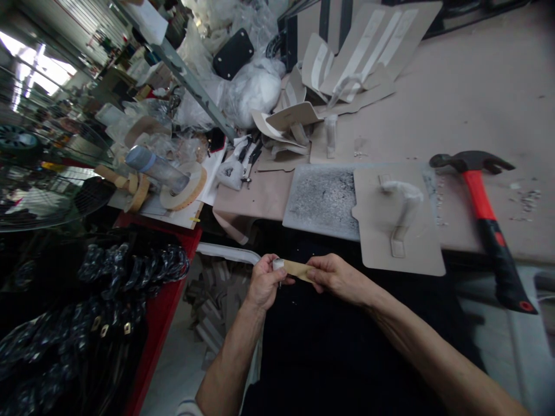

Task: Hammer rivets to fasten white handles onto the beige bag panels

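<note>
Over my lap, just below the table edge, a short tan strip (298,270) is stretched between my hands. My left hand (262,283) pinches its left end; a small white piece (278,264) shows at the fingertips, and whether it is a wrap or part of the strip I cannot tell. The other end sits between the thumb and fingers of my right hand (332,274). Closest on the table is a beige panel (373,242) with a plastic-wrapped handle (407,208) on it, lying partly over a speckled grey slab (321,193) and overhanging the edge.
A red-and-black claw hammer (481,202) lies at right beside small scattered bits (526,199). More beige panels (359,52) are piled at the back. Tape rolls (184,188) and a bottle (151,164) stand at left, above a red-edged bin (167,306) of wrapped parts.
</note>
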`<action>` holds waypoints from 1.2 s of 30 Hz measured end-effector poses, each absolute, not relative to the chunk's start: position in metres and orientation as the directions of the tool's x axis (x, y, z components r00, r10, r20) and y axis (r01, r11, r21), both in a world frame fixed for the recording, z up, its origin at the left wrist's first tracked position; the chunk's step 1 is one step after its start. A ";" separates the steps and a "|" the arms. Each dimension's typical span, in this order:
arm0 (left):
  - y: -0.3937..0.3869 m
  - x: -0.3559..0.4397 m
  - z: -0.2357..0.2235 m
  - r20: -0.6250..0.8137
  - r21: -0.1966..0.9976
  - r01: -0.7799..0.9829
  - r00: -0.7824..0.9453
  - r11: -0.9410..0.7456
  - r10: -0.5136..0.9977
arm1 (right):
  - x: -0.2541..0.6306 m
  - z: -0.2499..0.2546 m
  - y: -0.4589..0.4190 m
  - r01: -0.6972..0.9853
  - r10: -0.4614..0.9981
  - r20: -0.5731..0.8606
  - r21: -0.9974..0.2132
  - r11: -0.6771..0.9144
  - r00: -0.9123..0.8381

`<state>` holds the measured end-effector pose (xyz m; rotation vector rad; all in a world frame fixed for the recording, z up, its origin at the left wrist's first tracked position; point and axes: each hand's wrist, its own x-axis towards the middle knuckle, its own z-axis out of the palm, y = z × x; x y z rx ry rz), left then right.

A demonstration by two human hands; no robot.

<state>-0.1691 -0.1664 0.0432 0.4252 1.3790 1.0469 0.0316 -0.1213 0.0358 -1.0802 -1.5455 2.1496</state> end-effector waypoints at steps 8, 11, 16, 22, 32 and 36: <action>-0.166 -0.194 0.047 -0.587 0.784 -0.351 -0.149 0.513 0.796 | 0.040 0.039 -0.112 0.324 0.676 -0.366 -0.926 -0.195 -0.640; -0.168 -0.203 0.050 -0.568 0.805 -0.326 -0.184 0.496 0.802 | 0.040 0.035 -0.111 0.376 0.723 -0.323 -0.922 -0.095 -0.610; -0.170 -0.204 0.053 -0.555 0.821 -0.308 -0.224 0.482 0.801 | 0.041 0.031 -0.115 0.460 0.769 -0.221 -0.882 0.106 -0.600; -0.171 -0.195 0.052 -0.528 0.841 -0.256 -0.186 0.478 0.829 | 0.037 0.055 -0.118 0.334 0.723 -0.042 -0.904 0.266 -0.690; -0.168 -0.192 0.053 -0.498 0.862 -0.180 -0.132 0.474 0.857 | -0.001 0.050 -0.111 0.368 0.657 -0.245 -0.928 0.052 -0.713; -0.171 -0.193 0.056 -0.531 0.840 -0.176 -0.072 0.513 0.844 | 0.004 0.048 -0.112 0.328 0.658 -0.274 -0.944 -0.044 -0.701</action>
